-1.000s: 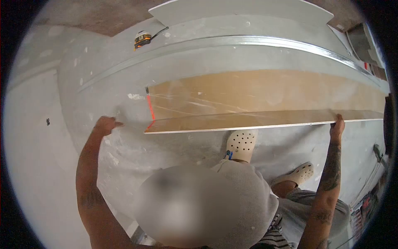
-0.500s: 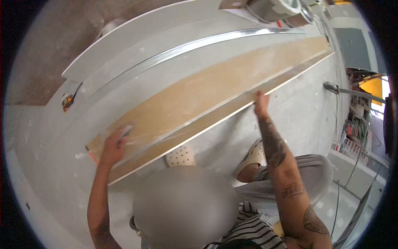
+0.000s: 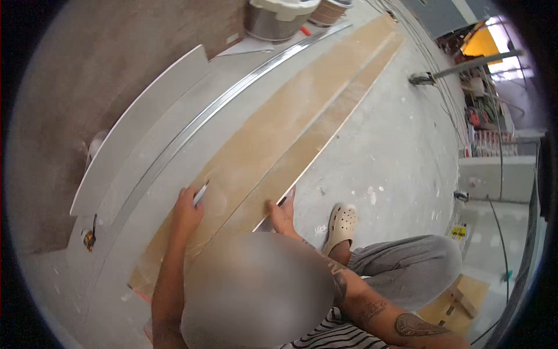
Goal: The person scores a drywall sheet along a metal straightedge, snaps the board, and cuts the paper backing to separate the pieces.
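Observation:
My left hand (image 3: 190, 207) is closed around a pale utility knife (image 3: 200, 193), its dark tip just over the wide part of a long brown-faced plasterboard (image 3: 273, 131). A lengthwise line divides that board from a narrower plasterboard strip (image 3: 322, 131) on its right. At the strip's white outer edge is my right hand (image 3: 282, 218), thumb on the brown face and fingers around the edge. A small dark spot shows between its thumb and fingers. The near end of the board is partly hidden behind my left arm and a blurred patch.
Left of the board lies a shiny metal profile (image 3: 229, 96), with a curved-looking white panel (image 3: 136, 125) beyond it. Buckets (image 3: 278, 20) stand at the top. A tape measure (image 3: 88, 239) is at far left. A wheeled pole (image 3: 421, 78) and cables are at right.
My right hand has slid down the strip's edge towards me. My left hand with the knife has moved forward along the board. The narrow strip looks less folded, and the view has turned.

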`<action>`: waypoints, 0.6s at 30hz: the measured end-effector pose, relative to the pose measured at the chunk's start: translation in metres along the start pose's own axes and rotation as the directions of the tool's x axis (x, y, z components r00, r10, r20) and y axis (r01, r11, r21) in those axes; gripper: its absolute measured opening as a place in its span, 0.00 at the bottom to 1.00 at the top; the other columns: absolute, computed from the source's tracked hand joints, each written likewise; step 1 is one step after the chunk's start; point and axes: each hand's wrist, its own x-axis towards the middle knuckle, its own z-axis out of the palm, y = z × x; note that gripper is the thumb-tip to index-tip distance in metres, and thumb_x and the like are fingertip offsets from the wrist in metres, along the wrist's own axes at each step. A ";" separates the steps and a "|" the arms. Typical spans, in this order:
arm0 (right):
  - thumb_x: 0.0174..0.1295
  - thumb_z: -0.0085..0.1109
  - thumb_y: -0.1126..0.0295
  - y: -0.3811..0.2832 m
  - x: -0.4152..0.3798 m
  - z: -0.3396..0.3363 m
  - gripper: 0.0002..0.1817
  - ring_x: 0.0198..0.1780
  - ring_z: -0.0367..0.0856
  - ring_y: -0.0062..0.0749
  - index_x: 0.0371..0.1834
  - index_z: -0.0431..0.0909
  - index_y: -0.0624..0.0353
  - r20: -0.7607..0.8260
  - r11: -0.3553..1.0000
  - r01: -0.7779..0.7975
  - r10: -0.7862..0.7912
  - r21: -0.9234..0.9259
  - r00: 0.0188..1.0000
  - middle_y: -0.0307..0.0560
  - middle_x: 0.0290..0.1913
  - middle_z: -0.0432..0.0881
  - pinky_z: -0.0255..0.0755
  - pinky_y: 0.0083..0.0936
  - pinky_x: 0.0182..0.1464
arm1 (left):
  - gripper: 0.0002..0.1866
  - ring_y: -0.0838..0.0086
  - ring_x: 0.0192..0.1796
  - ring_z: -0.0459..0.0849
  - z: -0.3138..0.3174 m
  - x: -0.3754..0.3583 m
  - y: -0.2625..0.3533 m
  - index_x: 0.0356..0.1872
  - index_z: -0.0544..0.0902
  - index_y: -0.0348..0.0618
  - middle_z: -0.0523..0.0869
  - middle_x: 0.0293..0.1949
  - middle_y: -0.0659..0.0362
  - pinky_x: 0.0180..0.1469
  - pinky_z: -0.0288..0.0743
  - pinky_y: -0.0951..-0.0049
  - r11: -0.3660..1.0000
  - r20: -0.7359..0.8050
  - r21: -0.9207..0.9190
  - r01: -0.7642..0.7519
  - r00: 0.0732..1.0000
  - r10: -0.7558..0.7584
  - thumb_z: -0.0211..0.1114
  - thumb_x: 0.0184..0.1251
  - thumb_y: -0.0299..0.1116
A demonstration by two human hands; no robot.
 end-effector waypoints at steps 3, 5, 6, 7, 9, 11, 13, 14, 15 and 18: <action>0.54 0.60 0.70 -0.051 0.037 -0.027 0.44 0.64 0.61 0.52 0.73 0.46 0.66 -0.167 0.861 0.196 -0.305 -0.469 0.938 0.63 0.65 0.63 0.54 0.40 0.68 | 0.26 0.45 0.50 0.80 0.013 -0.014 -0.002 0.53 0.74 0.40 0.71 0.61 0.42 0.52 0.74 0.55 0.996 -0.112 0.041 -0.077 0.990 0.081 0.69 0.51 0.31; 0.52 0.60 0.70 -0.070 0.084 -0.039 0.46 0.63 0.57 0.58 0.73 0.47 0.68 -0.057 0.675 0.476 -0.607 -0.564 0.793 0.68 0.63 0.62 0.52 0.43 0.68 | 0.39 0.47 0.58 0.77 0.010 -0.025 0.029 0.62 0.69 0.44 0.58 0.71 0.42 0.55 0.75 0.56 0.984 -0.115 0.168 -0.060 0.990 0.080 0.76 0.45 0.37; 0.52 0.61 0.69 -0.080 0.106 -0.040 0.45 0.62 0.60 0.58 0.73 0.49 0.67 -0.016 0.655 0.525 -0.633 -0.544 0.774 0.68 0.61 0.64 0.54 0.43 0.67 | 0.39 0.47 0.58 0.77 0.009 -0.032 0.043 0.62 0.69 0.44 0.58 0.71 0.42 0.55 0.75 0.56 0.983 -0.122 0.170 -0.075 0.988 0.096 0.76 0.45 0.37; 0.51 0.61 0.68 -0.091 0.129 -0.040 0.44 0.61 0.62 0.59 0.72 0.52 0.67 0.019 0.632 0.574 -0.663 -0.521 0.748 0.69 0.60 0.65 0.57 0.42 0.66 | 0.45 0.47 0.60 0.75 0.008 -0.034 0.057 0.66 0.65 0.47 0.55 0.72 0.41 0.56 0.75 0.56 0.979 -0.035 0.205 0.022 0.999 -0.015 0.78 0.42 0.40; 0.52 0.60 0.67 -0.108 0.168 -0.033 0.42 0.62 0.62 0.58 0.72 0.54 0.66 0.035 0.717 0.468 -0.528 -0.516 0.848 0.67 0.58 0.66 0.57 0.44 0.66 | 0.51 0.47 0.63 0.73 0.003 -0.031 0.070 0.69 0.61 0.50 0.52 0.73 0.40 0.57 0.75 0.57 0.964 0.029 0.251 0.092 0.994 -0.102 0.80 0.39 0.42; 0.53 0.60 0.67 -0.118 0.195 -0.028 0.41 0.62 0.62 0.58 0.71 0.56 0.65 0.070 0.784 0.353 -0.372 -0.511 0.926 0.64 0.56 0.66 0.57 0.45 0.66 | 0.58 0.44 0.69 0.64 -0.001 -0.030 0.073 0.71 0.59 0.46 0.49 0.74 0.39 0.63 0.71 0.55 0.967 0.054 0.192 0.167 0.982 -0.180 0.82 0.35 0.45; 0.52 0.60 0.67 -0.119 0.212 -0.023 0.39 0.59 0.67 0.58 0.71 0.58 0.59 0.183 0.679 0.327 -0.278 -0.657 0.943 0.64 0.56 0.68 0.64 0.45 0.62 | 0.58 0.45 0.63 0.71 0.012 -0.026 0.052 0.71 0.56 0.44 0.52 0.72 0.39 0.58 0.74 0.56 0.975 -0.091 0.182 0.131 0.989 -0.116 0.82 0.36 0.44; 0.52 0.60 0.67 -0.115 0.218 -0.022 0.39 0.59 0.67 0.58 0.71 0.58 0.59 0.189 0.671 0.340 -0.289 -0.659 0.938 0.64 0.56 0.68 0.64 0.45 0.62 | 0.59 0.46 0.57 0.78 0.021 -0.022 0.040 0.72 0.54 0.42 0.55 0.71 0.38 0.52 0.78 0.57 0.979 -0.226 0.178 0.104 0.972 -0.062 0.81 0.37 0.43; 0.50 0.64 0.65 -0.116 0.221 -0.020 0.41 0.58 0.68 0.59 0.71 0.58 0.56 0.294 0.585 0.425 -0.310 -0.690 0.904 0.64 0.56 0.68 0.67 0.46 0.61 | 0.59 0.46 0.57 0.78 0.020 -0.018 0.042 0.72 0.54 0.42 0.55 0.71 0.38 0.52 0.78 0.57 0.980 -0.238 0.167 0.106 0.969 -0.064 0.81 0.37 0.43; 0.46 0.69 0.63 -0.122 0.214 -0.021 0.47 0.58 0.69 0.62 0.72 0.56 0.50 0.473 0.454 0.533 -0.248 -0.714 0.845 0.66 0.57 0.68 0.69 0.46 0.60 | 0.60 0.48 0.54 0.79 0.015 -0.010 0.048 0.70 0.53 0.36 0.61 0.68 0.40 0.51 0.78 0.56 0.965 -0.206 0.149 0.218 0.961 -0.185 0.82 0.36 0.43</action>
